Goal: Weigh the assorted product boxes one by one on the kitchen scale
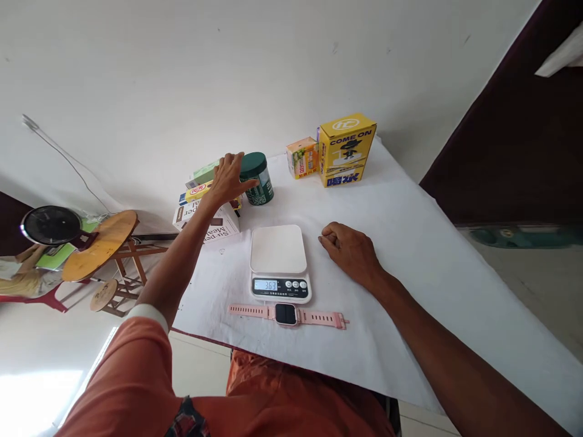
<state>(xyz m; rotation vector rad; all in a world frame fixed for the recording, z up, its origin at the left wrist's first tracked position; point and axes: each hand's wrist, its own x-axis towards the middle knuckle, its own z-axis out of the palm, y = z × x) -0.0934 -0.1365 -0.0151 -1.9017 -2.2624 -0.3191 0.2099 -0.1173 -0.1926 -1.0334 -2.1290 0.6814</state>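
My left hand (230,179) is stretched over the left back of the table, thumb and fingers spread. It is beside a canister with a dark green lid (255,162), its thumb crossing in front of the canister; whether it touches is hard to tell. My right hand (350,252) rests on the table, fingers curled in, with nothing visible in them. Between my arms lies a white kitchen scale (279,250) with a bare platform; its lit display (265,285) looks like 363. Just in front of the scale, a pink-strapped smartwatch (286,314) lies flat, its screen dark.
Beneath my left wrist are a white box (223,226), a yellow box (197,193) and a green box (204,173). Toward the wall stand a small orange box (303,159) and a tall yellow box (347,152). A fan (52,224) and wooden stool (104,294) are at left.
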